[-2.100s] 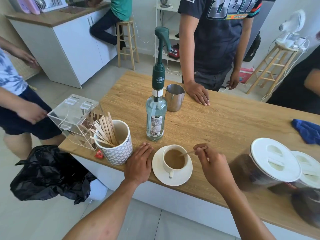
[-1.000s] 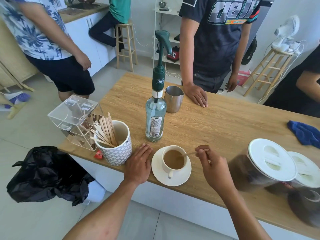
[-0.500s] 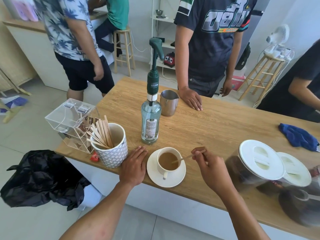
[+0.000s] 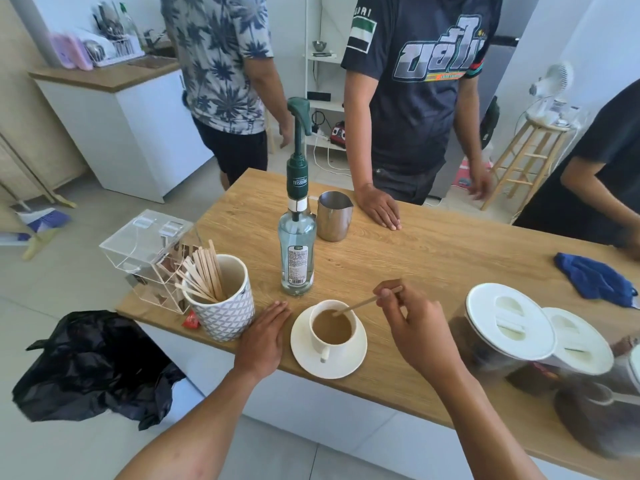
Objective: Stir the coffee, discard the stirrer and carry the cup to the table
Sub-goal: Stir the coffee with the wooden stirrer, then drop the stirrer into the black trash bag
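A white cup (image 4: 332, 332) of milky coffee stands on a white saucer (image 4: 353, 363) near the front edge of the wooden counter (image 4: 433, 258). My right hand (image 4: 414, 325) pinches a thin wooden stirrer (image 4: 363, 302) whose lower end dips into the coffee at the cup's far side. My left hand (image 4: 263, 339) rests flat on the counter, fingers straight, just left of the saucer and apart from it.
A patterned mug of wooden stirrers (image 4: 221, 303) and a clear acrylic box (image 4: 145, 251) stand left. A pump syrup bottle (image 4: 297, 244) and steel jug (image 4: 334, 216) lie behind the cup. White-lidded jars (image 4: 509, 327) sit right. A black bin bag (image 4: 90, 365) hangs below. Three people stand around.
The stirrer's tip has moved round inside the cup. A person in a patterned shirt has walked from the left to the counter's far side. My left hand stays put.
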Tool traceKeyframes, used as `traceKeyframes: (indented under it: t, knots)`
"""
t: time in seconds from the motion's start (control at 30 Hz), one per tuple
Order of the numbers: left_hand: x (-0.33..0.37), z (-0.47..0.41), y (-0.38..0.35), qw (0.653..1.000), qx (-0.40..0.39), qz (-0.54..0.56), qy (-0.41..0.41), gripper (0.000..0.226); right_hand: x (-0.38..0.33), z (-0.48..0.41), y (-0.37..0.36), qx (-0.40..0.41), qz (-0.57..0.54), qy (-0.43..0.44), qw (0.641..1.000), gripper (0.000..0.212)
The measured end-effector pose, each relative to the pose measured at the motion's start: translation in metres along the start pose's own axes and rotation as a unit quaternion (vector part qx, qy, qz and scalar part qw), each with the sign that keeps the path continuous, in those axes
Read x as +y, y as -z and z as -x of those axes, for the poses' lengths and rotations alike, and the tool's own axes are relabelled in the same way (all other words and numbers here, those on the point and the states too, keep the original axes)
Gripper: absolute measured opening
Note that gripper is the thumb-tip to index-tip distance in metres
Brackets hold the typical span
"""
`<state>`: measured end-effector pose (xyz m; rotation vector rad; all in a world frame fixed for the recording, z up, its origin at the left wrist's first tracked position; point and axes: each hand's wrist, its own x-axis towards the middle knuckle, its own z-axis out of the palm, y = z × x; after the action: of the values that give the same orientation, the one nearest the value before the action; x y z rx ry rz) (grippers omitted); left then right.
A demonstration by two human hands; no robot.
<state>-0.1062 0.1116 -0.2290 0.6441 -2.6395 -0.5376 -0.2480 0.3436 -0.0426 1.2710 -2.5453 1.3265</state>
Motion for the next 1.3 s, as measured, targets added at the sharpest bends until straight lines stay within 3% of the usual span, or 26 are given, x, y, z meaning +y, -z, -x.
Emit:
traceKeyframes:
  t: [0.13,0.27,0.4,0.53,0.7,0.87,1.07,1.3]
  knots:
    - [-0.002,0.001,-0.002,1.000,-0.009,-0.001,-0.001,0.046,0.005,0.007,-0.008,-0.041,0.009,-0.006,0.999,0.012]
    - [-0.002,0.000,-0.001,1.000,-0.009,-0.005,0.002,0.048,0.003,0.001,-0.003,0.004,0.002,0.017,1.000,0.014]
    - [-0.004,0.001,-0.001,1.000,-0.009,-0.002,0.005,0.047,0.002,0.002,-0.006,-0.051,0.017,0.013,0.998,0.012]
    - [-0.001,0.000,0.000,1.000,-0.003,-0.004,0.002,0.046,-0.001,-0.001,0.002,0.009,0.006,0.033,0.999,0.011]
    - [0.000,0.000,0.001,1.000,-0.004,-0.006,0.013,0.046,0.005,0.007,-0.005,-0.060,0.017,0.002,0.998,0.013]
    - [0.007,0.000,0.000,0.999,-0.009,0.010,0.043,0.048,-0.013,-0.002,0.007,0.020,0.004,0.054,0.998,0.012]
    - [0.014,-0.003,0.014,0.994,-0.065,0.042,0.077,0.054,0.005,0.001,-0.002,-0.013,0.019,0.009,1.000,0.010]
    - [0.016,0.003,0.051,0.988,-0.075,0.088,0.104,0.038,-0.024,-0.031,0.012,0.041,-0.029,0.001,0.999,0.018]
